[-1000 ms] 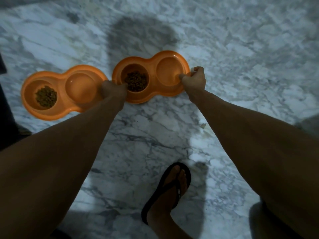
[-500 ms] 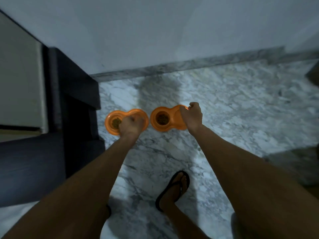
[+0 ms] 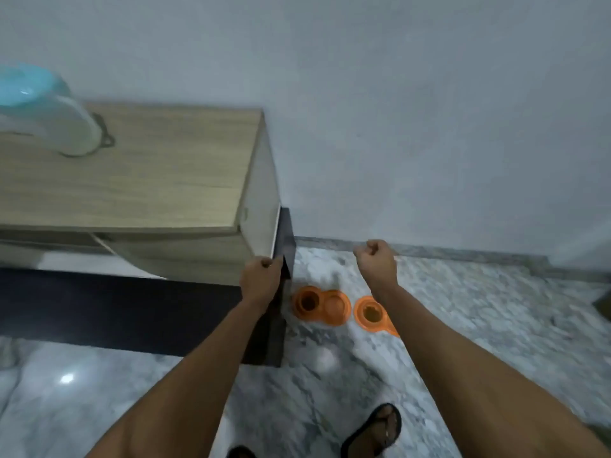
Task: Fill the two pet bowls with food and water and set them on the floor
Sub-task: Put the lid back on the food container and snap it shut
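Observation:
Two orange double pet bowls rest on the marble floor near the wall. The left bowl point(image 3: 321, 305) lies fully in view, with dark food in its left cup. My right forearm covers part of the right bowl point(image 3: 371, 314), which also holds food. My left hand point(image 3: 260, 278) is curled into a loose fist, raised in front of the cabinet's corner. My right hand point(image 3: 375, 259) is a closed fist above the bowls and holds nothing. Neither hand touches a bowl.
A wooden cabinet point(image 3: 158, 173) on a dark base point(image 3: 132, 312) stands at the left against the grey wall. A clear jug with a turquoise lid point(image 3: 43, 107) sits on the cabinet. My sandalled foot point(image 3: 377, 431) is on the floor below.
Both hands let go of the bowls and rose away from them. The view lifted, so the bowls now look small and the cabinet top and jug have appeared.

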